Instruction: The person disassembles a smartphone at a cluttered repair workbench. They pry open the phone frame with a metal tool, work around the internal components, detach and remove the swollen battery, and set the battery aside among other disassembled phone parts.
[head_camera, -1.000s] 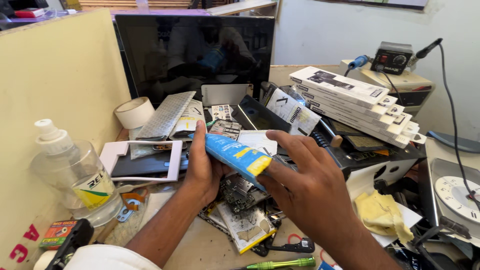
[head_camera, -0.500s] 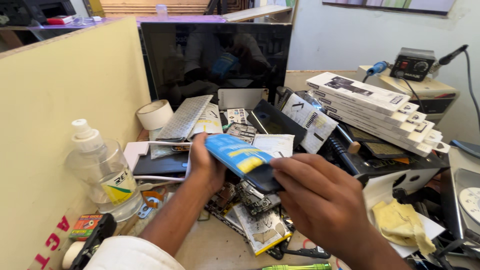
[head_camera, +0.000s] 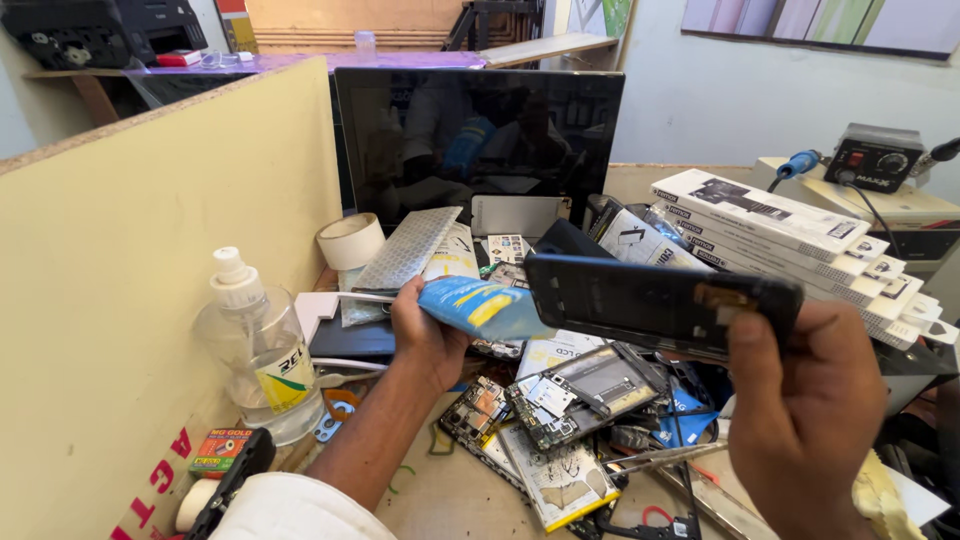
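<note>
Now pulled apart: blue pouch (head_camera: 480, 308) gripped in left hand (head_camera: 428, 338), dark phone frame (head_camera: 655, 300) pinched by right hand (head_camera: 805, 400) fingers above cluttered surface (head_camera: 450, 495). Inspection step, seemingly; next, steady turning of frame.

The desk offers little free room. A bare patch of desk top (head_camera: 450, 495) lies near the front, between the left forearm and the heap of circuit boards (head_camera: 560, 400). To the left a yellow partition (head_camera: 150, 280) walls off that side, with a clear bottle (head_camera: 255, 350) and tape roll (head_camera: 350, 240) standing against it. A dark monitor (head_camera: 480, 140) closes the back. Stacked white boxes (head_camera: 790, 235) crowd the right. Open air remains above the clutter, where both hands are raised.
</note>
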